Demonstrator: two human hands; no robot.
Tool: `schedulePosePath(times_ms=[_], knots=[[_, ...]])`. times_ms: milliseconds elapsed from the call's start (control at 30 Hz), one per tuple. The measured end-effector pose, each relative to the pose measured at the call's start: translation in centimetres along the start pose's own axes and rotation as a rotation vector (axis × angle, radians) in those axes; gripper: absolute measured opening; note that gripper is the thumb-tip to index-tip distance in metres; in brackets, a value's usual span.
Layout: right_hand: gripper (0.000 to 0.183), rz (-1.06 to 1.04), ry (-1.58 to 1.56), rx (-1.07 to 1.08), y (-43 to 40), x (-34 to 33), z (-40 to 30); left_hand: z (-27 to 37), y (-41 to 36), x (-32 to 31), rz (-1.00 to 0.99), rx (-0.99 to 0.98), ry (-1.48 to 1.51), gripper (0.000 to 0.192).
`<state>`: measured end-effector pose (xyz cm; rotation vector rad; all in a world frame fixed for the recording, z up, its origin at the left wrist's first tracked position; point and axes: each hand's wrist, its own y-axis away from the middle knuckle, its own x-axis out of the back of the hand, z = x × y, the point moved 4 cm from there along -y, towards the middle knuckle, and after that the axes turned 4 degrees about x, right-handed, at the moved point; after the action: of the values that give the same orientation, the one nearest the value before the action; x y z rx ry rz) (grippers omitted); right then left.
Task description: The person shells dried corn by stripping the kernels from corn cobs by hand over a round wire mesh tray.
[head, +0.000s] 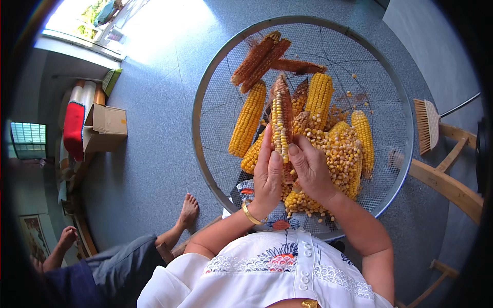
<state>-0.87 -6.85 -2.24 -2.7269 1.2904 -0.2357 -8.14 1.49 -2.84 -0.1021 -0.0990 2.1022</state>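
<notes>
Both hands hold one partly shelled corn cob [280,115] upright in the picture, with kernel rows on its left side and bare reddish core on its right. My left hand [267,175] grips its lower left side, thumb on the kernels. My right hand [310,167] holds the lower right side, thumb tip against the kernels. Beneath them is a round mesh sieve [204,96] with a metal rim. On it lie a heap of loose kernels [341,154], several full yellow cobs [248,119] and bare reddish cobs [260,61] near the far rim.
Another person's bare foot [188,210] and leg are at the lower left. A cardboard box [106,129] stands on the left beside a red cloth [74,125]. At the right are a broom [426,125] and a wooden frame [443,179] reaching the sieve rim.
</notes>
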Motion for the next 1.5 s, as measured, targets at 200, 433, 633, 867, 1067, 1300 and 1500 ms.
schedulePosePath(times_ms=[200,433,633,867,1067,1300,1500], knots=[[0.038,0.047,0.073,0.046,0.0,0.1,-0.1,-0.1,0.4,-0.4,-0.063,0.169,0.146,0.048],[0.043,0.124,0.187,0.136,0.7,-0.3,0.1,0.8,0.4,-0.9,-0.14,0.075,0.128,0.056],[0.037,0.15,0.325,0.203,0.9,-0.3,-0.4,0.4,1.0,-1.1,-0.146,0.055,0.035,0.056],[0.028,0.165,0.412,0.222,1.1,-0.4,-0.3,0.3,1.3,-1.1,-0.102,0.055,-0.064,0.054],[0.02,0.24,0.382,0.226,1.2,-0.3,-0.5,0.5,1.3,-1.0,-0.115,0.049,-0.087,0.055],[0.024,0.184,0.156,0.093,0.4,0.3,-0.4,0.9,0.1,-0.7,-0.098,0.19,0.029,0.056],[0.034,0.071,-0.053,0.078,0.3,0.0,-0.2,0.4,0.1,0.1,-0.08,0.187,-0.028,0.058]])
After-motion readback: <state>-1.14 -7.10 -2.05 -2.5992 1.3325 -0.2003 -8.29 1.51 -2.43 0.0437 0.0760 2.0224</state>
